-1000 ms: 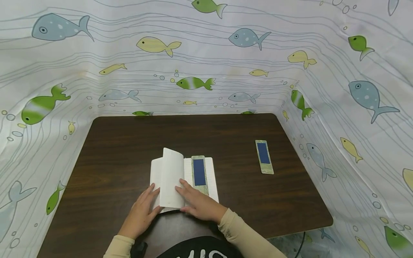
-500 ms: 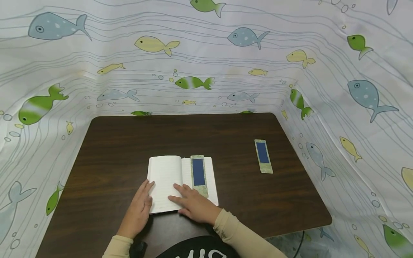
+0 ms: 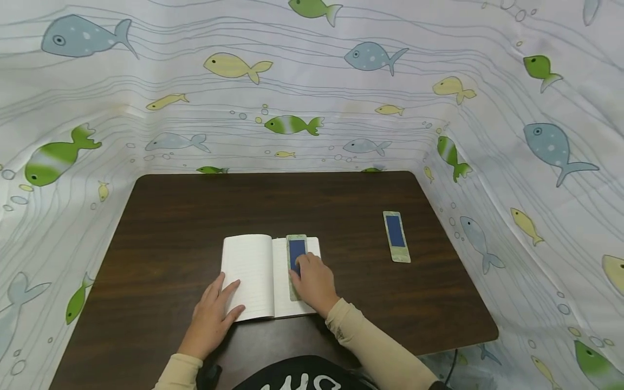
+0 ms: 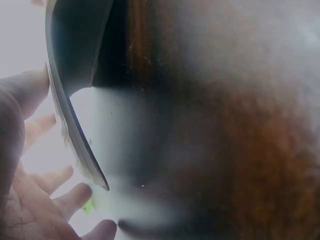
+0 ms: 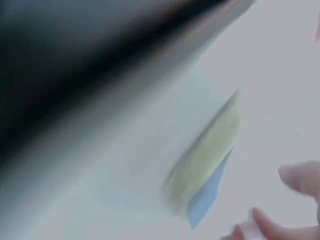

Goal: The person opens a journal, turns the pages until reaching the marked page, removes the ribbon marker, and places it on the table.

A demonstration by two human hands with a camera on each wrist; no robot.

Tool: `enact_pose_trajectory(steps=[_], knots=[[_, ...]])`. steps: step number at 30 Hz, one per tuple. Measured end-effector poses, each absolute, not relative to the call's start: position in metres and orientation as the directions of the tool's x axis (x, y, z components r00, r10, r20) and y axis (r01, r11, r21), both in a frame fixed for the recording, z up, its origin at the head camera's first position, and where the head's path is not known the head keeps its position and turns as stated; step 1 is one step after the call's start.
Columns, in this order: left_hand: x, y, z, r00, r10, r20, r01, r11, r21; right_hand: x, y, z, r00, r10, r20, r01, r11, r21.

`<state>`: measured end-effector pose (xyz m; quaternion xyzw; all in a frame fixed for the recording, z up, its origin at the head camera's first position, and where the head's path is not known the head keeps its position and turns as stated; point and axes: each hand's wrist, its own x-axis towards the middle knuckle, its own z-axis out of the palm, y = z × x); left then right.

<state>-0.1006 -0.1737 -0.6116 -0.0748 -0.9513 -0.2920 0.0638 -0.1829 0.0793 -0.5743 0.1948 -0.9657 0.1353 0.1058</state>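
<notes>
An open notebook [image 3: 247, 271] with lined white pages lies near the table's front edge. On its right page rests a bookmark-like card [image 3: 296, 246], pale green with a dark blue panel. My right hand [image 3: 316, 284] is over this card, its bent fingers and thumb covering part of the blue panel. The right wrist view shows the card's green end [image 5: 207, 155] with fingertips [image 5: 295, 177] spread apart beside it. My left hand [image 3: 207, 322] rests on the left page's outer edge, fingers extended. In the left wrist view the notebook's edge [image 4: 80, 140] runs right beside those fingers.
A second green and blue card [image 3: 397, 237] lies at the right of the dark wooden table [image 3: 195, 206]. A white curtain [image 3: 185, 32] printed with fish surrounds the table's back and sides. A cable [image 3: 452, 365] hangs below the right front edge.
The loose page turned left and now lies flat. My right hand left the pages and moved right, over the card. My left hand stays at the notebook's left edge.
</notes>
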Motion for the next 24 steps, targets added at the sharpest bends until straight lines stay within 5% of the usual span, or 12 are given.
enact_pose_trajectory(steps=[4, 8, 24], knots=[[-0.102, -0.175, -0.61, -0.986, 0.108, 0.129, 0.162, 0.815, 0.556, -0.196, 0.084, -0.583, -0.953, -0.27, 0.14, -0.281, 0.958, -0.064], [-0.102, -0.174, -0.61, -0.985, 0.113, 0.13, 0.167, 0.817, 0.553, -0.2, 0.085, -0.585, -0.965, -0.256, 0.054, -0.258, 0.966, -0.033], [-0.103, -0.17, -0.611, -0.985, 0.112, 0.134, 0.168, 0.814, 0.556, -0.216, 0.086, -0.577, -0.955, -0.159, -0.248, -0.072, 0.942, -0.327]])
